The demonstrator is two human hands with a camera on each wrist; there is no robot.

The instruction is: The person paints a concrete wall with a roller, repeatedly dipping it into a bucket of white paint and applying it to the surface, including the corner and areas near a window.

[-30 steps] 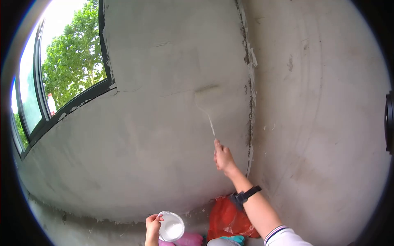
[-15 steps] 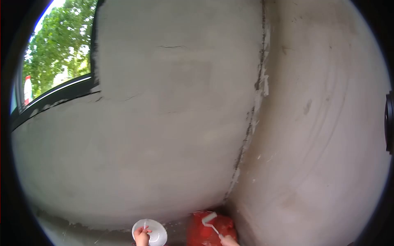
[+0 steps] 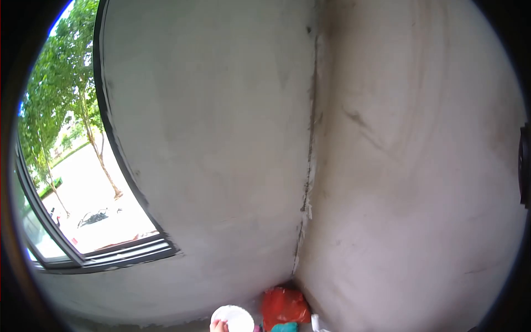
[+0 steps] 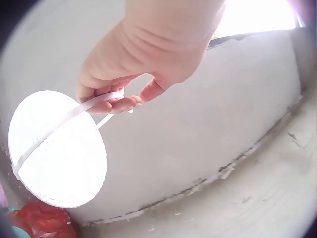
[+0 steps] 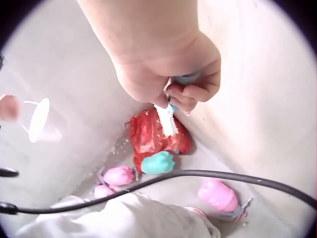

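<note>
My left hand (image 4: 143, 59) holds a white bucket (image 4: 64, 153) by its thin handle, fingers curled under the strap. In the head view the bucket (image 3: 237, 318) hangs at the bottom edge, with the left fingers (image 3: 219, 325) over its rim. My right hand (image 5: 171, 69) grips the bluish handle of a paint roller in the right wrist view. The white roller (image 5: 167, 121) points down from that hand, overlapping a red plastic bag (image 5: 148, 136). Only the pale roller end (image 3: 316, 322) shows in the head view; the right hand itself is outside it.
Bare grey wall (image 3: 221, 138) meets another wall (image 3: 409, 182) in a corner. A window (image 3: 83, 257) opens at left. On the floor lie a teal bundle (image 5: 158, 162) and pink bundles (image 5: 218, 195). A black cable (image 5: 233, 174) crosses the right wrist view.
My right hand has taken the paint roller off the wall and down, past the red bag, to the bottom edge. The head view has shifted, with more window showing. The left hand still holds the bucket.
</note>
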